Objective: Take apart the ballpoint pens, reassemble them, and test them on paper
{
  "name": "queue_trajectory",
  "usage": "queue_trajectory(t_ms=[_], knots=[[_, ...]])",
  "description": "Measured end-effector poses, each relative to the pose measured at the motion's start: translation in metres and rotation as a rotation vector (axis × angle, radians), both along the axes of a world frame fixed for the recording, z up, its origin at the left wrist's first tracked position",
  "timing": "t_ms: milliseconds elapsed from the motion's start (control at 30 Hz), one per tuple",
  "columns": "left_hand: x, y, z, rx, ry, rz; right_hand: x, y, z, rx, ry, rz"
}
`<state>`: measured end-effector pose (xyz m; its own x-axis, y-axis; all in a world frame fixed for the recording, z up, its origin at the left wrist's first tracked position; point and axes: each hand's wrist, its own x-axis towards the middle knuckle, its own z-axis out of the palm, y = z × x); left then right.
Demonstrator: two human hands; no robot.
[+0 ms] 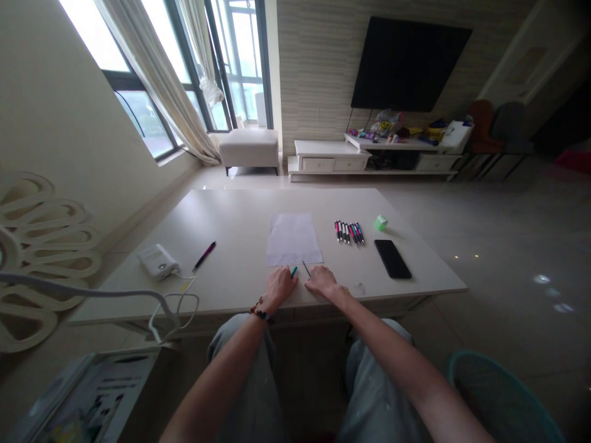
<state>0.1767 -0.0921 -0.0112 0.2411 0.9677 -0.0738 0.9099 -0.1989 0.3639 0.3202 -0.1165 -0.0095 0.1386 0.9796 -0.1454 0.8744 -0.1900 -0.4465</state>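
Close to the table's front edge, my left hand (279, 283) is closed around a teal pen part (294, 271), whose end pokes out past the fingers. Beside it, my right hand (322, 282) pinches a thin dark rod that looks like a pen refill (306, 268), its tip pointing away from me. The hands are slightly apart. Just beyond them lies a white sheet of paper (294, 237). Several pens (349, 232) in mixed colours lie in a row right of the paper. A single dark pen with a purple part (204, 256) rests on the left.
On the white table (240, 209) are a black phone (392, 258), a small green-and-white cube (381, 222), a clear scrap (361, 287) and a white device (157, 261) with a cable. A teal basket (501, 394) stands at lower right, an open drawer (92, 400) at lower left.
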Motion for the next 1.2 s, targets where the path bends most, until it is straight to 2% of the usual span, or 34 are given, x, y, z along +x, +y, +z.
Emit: queue_trajectory(t_ms=[167,367,500,567,633,700,767,933,1133,1200], knots=[[0.004,0.016,0.000,-0.027,-0.115,0.048,0.023,0.014,0.000,0.086,0.194,-0.049],[0.025,0.034,0.001,-0.070,-0.358,0.050,0.056,0.027,0.007,0.182,0.519,-0.186],[0.035,0.020,-0.007,-0.125,-0.534,-0.004,0.060,0.023,0.013,0.294,0.783,-0.256],[0.036,0.008,-0.010,-0.141,-0.592,-0.033,0.056,0.019,0.018,0.338,0.959,-0.250],[0.034,-0.003,-0.010,-0.141,-0.625,-0.107,0.049,0.015,0.024,0.350,1.040,-0.205],[0.031,-0.010,-0.009,-0.120,-0.631,-0.191,0.042,0.012,0.029,0.362,1.034,-0.144],[0.029,-0.013,-0.007,-0.095,-0.628,-0.223,0.037,0.009,0.032,0.386,1.005,-0.076],[0.027,-0.012,-0.005,-0.038,-0.647,-0.210,0.031,0.007,0.033,0.393,0.918,0.037],[0.031,-0.014,0.000,0.024,-0.636,-0.203,0.030,0.005,0.034,0.383,0.696,0.160],[0.031,-0.015,0.003,0.025,-0.634,-0.215,0.032,0.005,0.037,0.409,0.697,0.155]])
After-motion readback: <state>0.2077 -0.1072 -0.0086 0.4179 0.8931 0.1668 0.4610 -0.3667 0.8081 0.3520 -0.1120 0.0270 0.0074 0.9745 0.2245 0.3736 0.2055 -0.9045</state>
